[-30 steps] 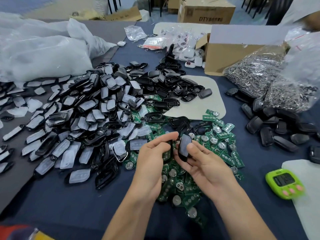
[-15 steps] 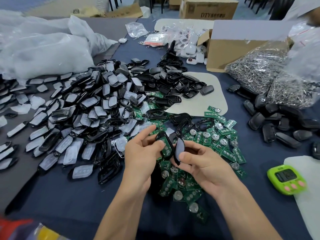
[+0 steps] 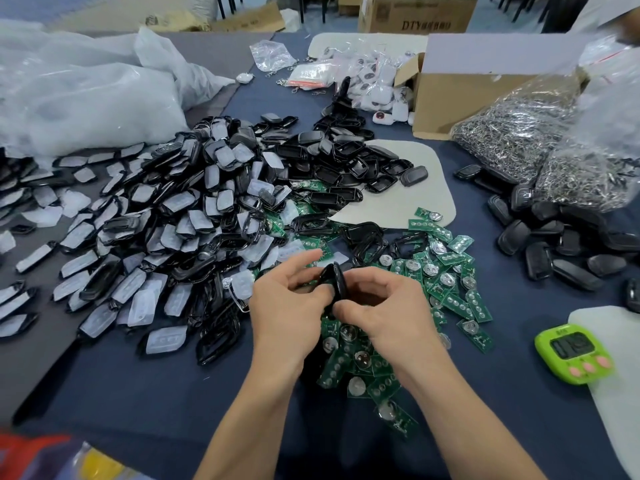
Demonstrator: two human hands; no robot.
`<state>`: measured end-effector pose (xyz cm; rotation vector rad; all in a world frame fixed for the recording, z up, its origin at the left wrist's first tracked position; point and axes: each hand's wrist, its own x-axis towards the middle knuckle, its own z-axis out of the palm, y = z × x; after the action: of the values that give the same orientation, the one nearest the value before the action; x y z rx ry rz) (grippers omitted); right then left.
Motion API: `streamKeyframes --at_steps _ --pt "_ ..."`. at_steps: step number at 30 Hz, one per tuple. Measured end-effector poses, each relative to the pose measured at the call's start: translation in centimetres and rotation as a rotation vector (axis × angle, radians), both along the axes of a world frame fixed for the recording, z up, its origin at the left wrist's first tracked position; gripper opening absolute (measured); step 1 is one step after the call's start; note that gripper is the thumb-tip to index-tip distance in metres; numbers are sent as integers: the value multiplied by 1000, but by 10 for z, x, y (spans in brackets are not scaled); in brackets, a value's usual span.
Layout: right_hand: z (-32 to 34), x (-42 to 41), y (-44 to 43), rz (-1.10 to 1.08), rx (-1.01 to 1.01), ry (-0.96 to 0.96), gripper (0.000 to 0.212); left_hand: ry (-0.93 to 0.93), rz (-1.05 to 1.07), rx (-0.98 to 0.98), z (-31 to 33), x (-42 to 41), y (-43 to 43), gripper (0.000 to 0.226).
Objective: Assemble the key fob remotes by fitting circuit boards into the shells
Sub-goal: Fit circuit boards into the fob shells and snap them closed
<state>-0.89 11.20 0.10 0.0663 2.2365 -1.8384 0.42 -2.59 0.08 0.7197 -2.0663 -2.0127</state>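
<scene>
Both hands meet over the table's middle around a black key fob shell [image 3: 335, 283], seen edge-on, its two halves pressed together. My left hand [image 3: 287, 306] grips it from the left with thumb and fingers. My right hand [image 3: 384, 306] pinches it from the right. Any circuit board inside is hidden. Under the hands lies a spread of green circuit boards [image 3: 446, 289] with round batteries. A big heap of black shell halves and translucent button pads [image 3: 166, 230] fills the left.
Closed black fobs [image 3: 561, 247] are piled at the right beside bags of metal rings [image 3: 540, 143]. A green timer [image 3: 575, 353] sits at the right edge. A cardboard box [image 3: 460, 88] and white plastic bags [image 3: 79, 95] stand at the back.
The two shell halves, held apart with a green board showing in the left one, have been brought together between both hands. The hands closed in toward each other.
</scene>
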Motion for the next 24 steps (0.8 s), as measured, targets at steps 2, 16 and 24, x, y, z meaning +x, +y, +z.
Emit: streamKeyframes --at_steps 2,16,24 --pt "1 -2 1 -14 59 41 42 15 -64 35 0 1 -1 57" --pt "15 -8 16 84 283 61 39 104 -371 217 -5 3 -15 53" --pt "17 -3 2 8 379 157 36 93 -223 315 -2 1 -7 36"
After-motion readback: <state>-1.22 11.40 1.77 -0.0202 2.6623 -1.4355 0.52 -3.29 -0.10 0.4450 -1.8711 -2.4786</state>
